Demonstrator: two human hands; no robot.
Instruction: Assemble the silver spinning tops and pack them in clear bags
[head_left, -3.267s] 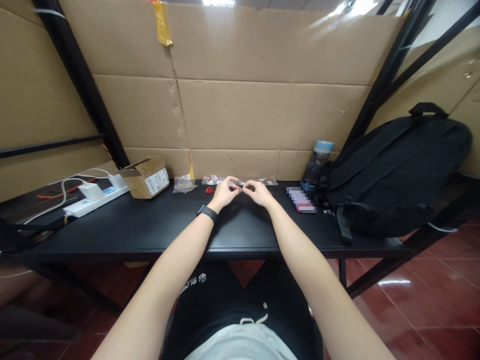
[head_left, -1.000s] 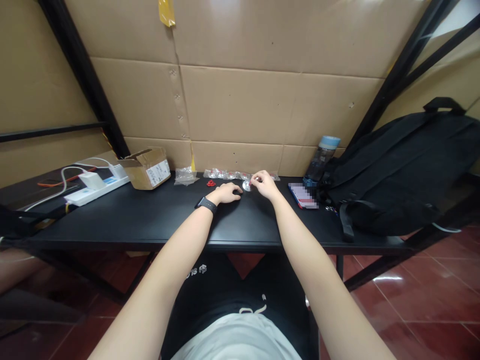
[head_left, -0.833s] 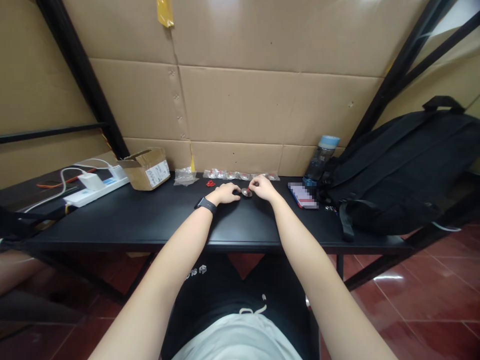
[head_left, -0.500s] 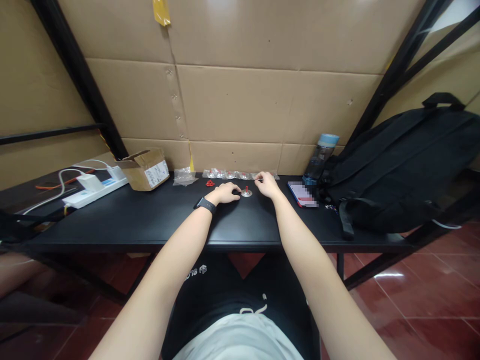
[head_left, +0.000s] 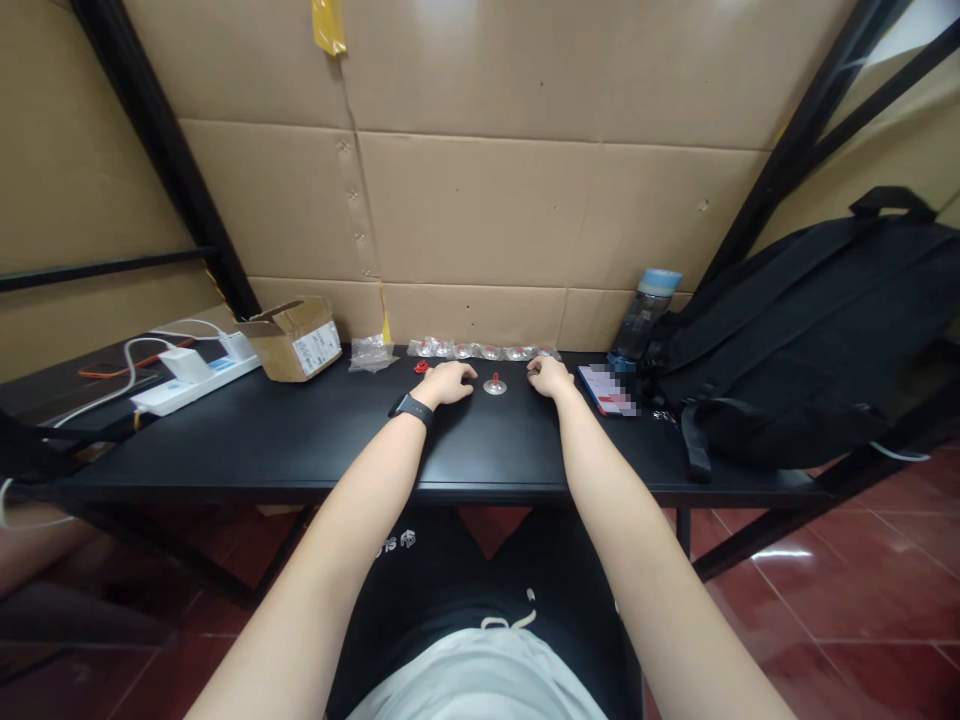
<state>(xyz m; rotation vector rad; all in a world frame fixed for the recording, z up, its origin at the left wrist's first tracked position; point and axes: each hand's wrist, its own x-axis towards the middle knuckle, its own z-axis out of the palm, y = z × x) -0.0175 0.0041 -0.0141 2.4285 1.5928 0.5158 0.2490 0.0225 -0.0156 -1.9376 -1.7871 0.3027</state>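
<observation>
A clear round disc with a red upright piece (head_left: 495,384) lies on the black table between my two hands. My left hand (head_left: 451,382), with a watch at the wrist, rests on the table just left of the disc, fingers apart and holding nothing. To the right of the disc, my right hand (head_left: 549,377) is on the table with its fingers bent; whether it holds anything is too small to tell. Small red pieces (head_left: 422,367) lie beside my left hand. Behind the hands runs a row of several clear packets with red bits (head_left: 491,352).
An open cardboard box (head_left: 300,342), a clear plastic bag (head_left: 371,353) and a white power strip (head_left: 180,388) are at the left. A phone (head_left: 606,388), a bottle (head_left: 643,312) and a black backpack (head_left: 810,330) are at the right. Cardboard (head_left: 465,210) stands behind the table.
My right hand has moved right and slightly toward me, away from the row of packets, which now shows more fully. My left hand has shifted slightly left, away from the disc.
</observation>
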